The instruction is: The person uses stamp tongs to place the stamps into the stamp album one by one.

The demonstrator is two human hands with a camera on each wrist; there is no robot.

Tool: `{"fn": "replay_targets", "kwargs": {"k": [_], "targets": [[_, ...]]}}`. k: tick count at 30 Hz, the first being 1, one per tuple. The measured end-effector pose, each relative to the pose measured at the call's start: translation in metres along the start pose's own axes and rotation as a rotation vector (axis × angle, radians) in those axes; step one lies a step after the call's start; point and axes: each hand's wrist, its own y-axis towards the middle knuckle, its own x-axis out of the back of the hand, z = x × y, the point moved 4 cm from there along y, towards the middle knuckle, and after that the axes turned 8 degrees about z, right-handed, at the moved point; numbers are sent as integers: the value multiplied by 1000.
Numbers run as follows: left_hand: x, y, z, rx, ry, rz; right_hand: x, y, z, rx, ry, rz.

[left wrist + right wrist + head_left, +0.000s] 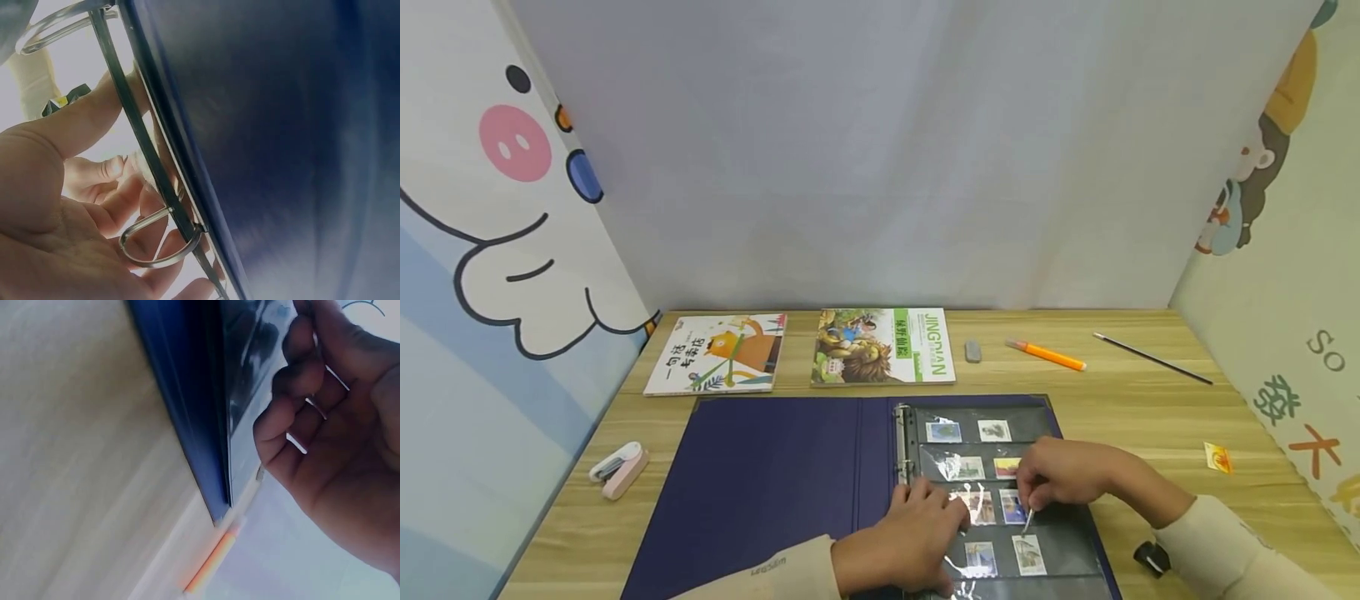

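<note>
A dark blue ring-binder stamp album (760,475) lies open, with a black page of clear pockets (1067,542) on its right side. Several small stamps sit in the pockets. My right hand (1063,475) pinches a thin, pale tool (1028,522), perhaps tweezers; its lower end is at the upper edge of a light stamp (1029,556). In the right wrist view the fingers (275,428) are curled and the tool is hidden. My left hand (917,529) rests on the page beside the metal rings (159,240), fingers loosely bent and holding nothing.
Two picture books, one white (718,354) and one green-edged (883,346), lie behind the album. A grey eraser (973,351), orange marker (1048,356) and dark thin rod (1153,358) lie back right. A stapler (619,469) is left; a small orange-yellow card (1217,457) and black object (1152,558) are right.
</note>
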Motion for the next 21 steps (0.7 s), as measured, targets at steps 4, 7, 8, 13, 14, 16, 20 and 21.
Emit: {"fn": "replay_targets", "kwargs": {"k": [4, 7, 8, 13, 14, 16, 20, 21], "targets": [[1, -3, 0, -23, -20, 1, 9, -10, -6, -28, 32, -35], [3, -6, 0, -44, -33, 7, 18, -22, -14, -58, 52, -92], [4, -7, 0, -52, -41, 16, 20, -26, -18, -71, 64, -111], [5, -12, 1, -126, -61, 76, 28, -52, -41, -148, 115, -192], [4, -13, 1, -142, -63, 90, 29, -58, -46, -163, 118, -206], [0, -13, 1, -159, -62, 127, 30, -69, -56, -190, 124, -228], [-11, -11, 1, -158, -65, 187, 31, -95, -75, -234, 136, -271], [-13, -11, 1, -157, -63, 192, 32, -102, -80, -238, 137, -285]]}}
